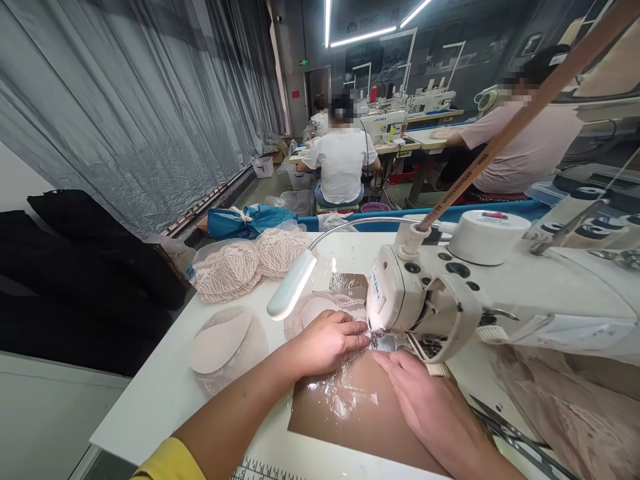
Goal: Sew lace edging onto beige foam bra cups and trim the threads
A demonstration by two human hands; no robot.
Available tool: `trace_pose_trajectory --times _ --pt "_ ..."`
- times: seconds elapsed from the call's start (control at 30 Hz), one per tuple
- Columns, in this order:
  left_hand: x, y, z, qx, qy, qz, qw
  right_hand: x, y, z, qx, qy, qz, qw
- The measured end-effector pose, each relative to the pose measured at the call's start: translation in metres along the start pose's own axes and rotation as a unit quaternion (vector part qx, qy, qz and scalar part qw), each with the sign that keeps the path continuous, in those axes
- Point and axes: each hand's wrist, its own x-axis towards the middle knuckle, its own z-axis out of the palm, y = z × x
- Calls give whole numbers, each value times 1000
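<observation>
My left hand [327, 341] lies on a beige lace bra cup [320, 308] and presses it against the table just left of the needle area of a white sewing machine [450, 293]; its fingers are together and stretched toward the presser foot. My right hand [420, 393] rests flat, fingers extended, on the glossy brown plate [345, 407] under the machine head, fingertips near the needle. What lies directly under the needle is hidden by the machine head.
A padded cup [223, 343] lies at the table's left. A pile of lace cups [250, 263] sits behind it. A gooseneck lamp [293, 287] hangs over the work. Scissors [505, 430] lie at right. Two people sit at machines farther back. A grey curtain [125, 100] lines the left.
</observation>
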Motion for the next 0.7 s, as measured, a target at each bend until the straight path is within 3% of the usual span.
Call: trace_pose_trajectory --times 0.27,0.47,0.7 --pt "-2 8 -7 37 -18 -49 998 2 -1 -3 27 0 11 1000" --pt "-5 28 -28 55 -94 -150 983 0 0 -6 54 -8 46 997" --pt "-4 46 -26 28 -107 -146 983 -1 2 -6 36 -9 44 998"
